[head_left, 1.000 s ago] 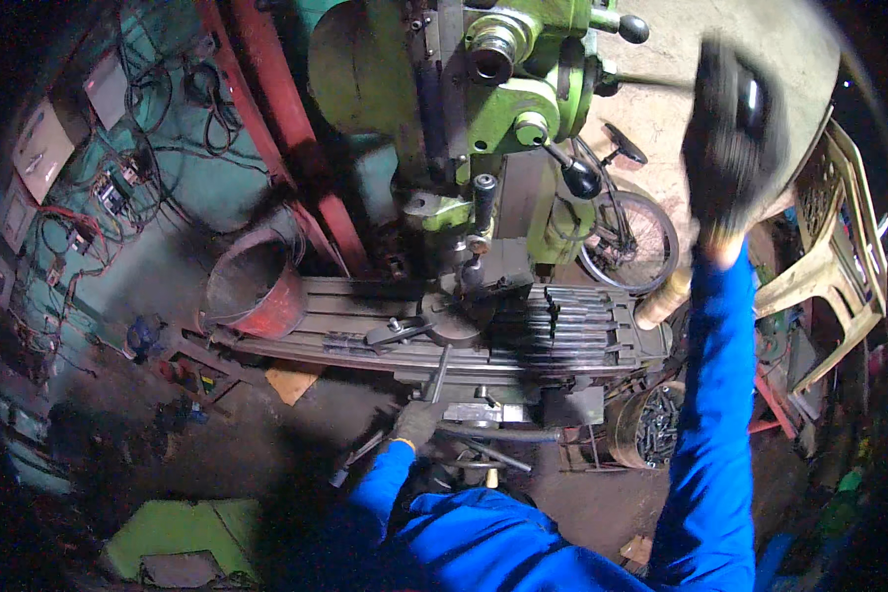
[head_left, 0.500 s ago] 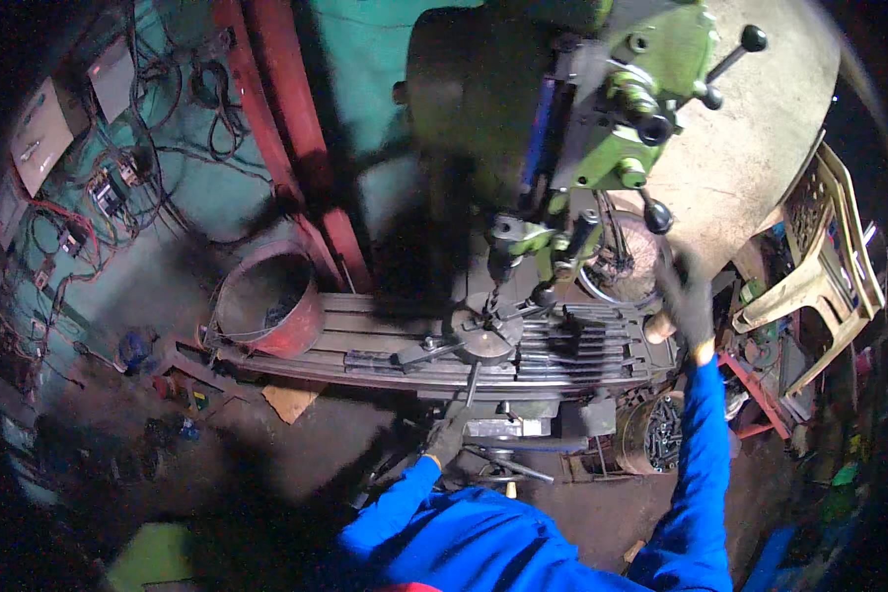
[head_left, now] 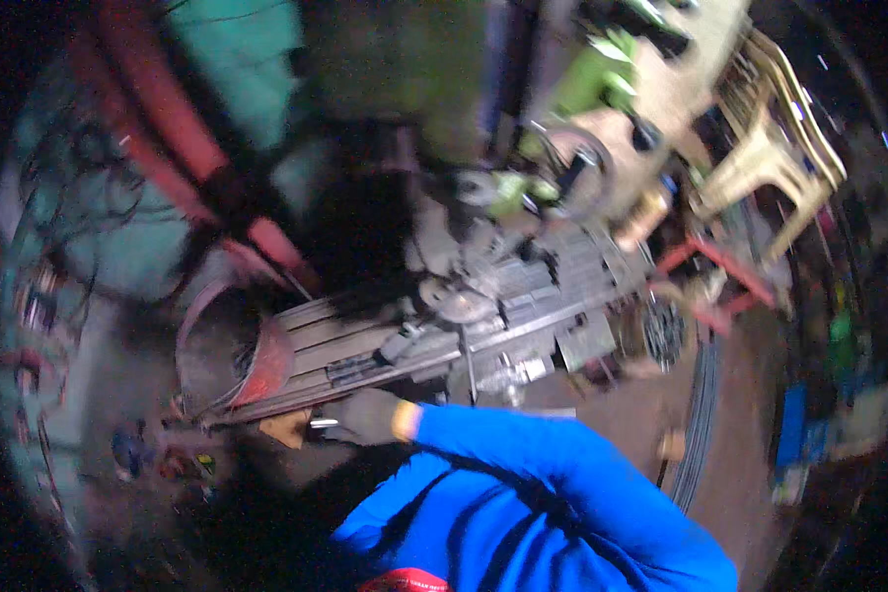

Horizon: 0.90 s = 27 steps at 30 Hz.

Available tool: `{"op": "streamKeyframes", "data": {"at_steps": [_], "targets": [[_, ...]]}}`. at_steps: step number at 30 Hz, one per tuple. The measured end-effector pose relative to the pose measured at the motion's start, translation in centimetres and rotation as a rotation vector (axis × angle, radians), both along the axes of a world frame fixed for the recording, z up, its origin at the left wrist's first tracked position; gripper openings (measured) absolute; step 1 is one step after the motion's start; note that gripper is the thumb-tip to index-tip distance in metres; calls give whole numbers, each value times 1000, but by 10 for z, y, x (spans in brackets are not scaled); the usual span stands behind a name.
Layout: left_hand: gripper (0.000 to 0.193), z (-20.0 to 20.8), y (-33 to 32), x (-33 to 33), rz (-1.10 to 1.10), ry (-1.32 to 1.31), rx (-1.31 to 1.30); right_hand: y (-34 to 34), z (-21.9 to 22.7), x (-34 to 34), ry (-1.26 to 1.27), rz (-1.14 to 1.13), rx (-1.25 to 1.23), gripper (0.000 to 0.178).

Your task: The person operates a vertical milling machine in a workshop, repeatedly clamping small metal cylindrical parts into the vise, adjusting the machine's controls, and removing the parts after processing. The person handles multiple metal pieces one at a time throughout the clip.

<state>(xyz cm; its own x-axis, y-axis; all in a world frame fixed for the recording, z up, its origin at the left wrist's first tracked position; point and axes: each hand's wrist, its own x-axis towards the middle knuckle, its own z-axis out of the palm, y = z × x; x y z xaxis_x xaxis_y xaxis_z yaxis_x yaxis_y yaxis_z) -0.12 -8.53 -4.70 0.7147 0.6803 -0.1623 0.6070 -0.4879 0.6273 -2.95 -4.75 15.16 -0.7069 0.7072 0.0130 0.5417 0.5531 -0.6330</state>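
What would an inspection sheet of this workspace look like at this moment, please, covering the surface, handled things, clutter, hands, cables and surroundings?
Surface: slotted metal table, bearing a round metal fixture and metal bars.
Handled things: short shiny metal piece at the right hand's fingers; blur hides whether it is gripped.
Clutter: red bucket at the table's left end; small metal parts near its right end; long rods on the floor.
Hands: gloved right hand reaches across the body, near the table's front edge; left hand not visible.
Cables: dark, blurred cables at the left wall.
Surroundings: pale plastic chair and red metal frame at right.
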Motion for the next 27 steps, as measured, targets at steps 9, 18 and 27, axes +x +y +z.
{"op": "streamKeyframes", "data": {"at_steps": [9,18,27], "targets": [[37,-46,24,-23,-322,26,186,-19,128,38,341,-210,17,32],[38,15,58,-32,-329,-140,129,-139,-42,330,-241,-1753,815,35],[37,30,97,-44,-652,-14,122,-122,-247,355,412,-1751,-671,60]]}}
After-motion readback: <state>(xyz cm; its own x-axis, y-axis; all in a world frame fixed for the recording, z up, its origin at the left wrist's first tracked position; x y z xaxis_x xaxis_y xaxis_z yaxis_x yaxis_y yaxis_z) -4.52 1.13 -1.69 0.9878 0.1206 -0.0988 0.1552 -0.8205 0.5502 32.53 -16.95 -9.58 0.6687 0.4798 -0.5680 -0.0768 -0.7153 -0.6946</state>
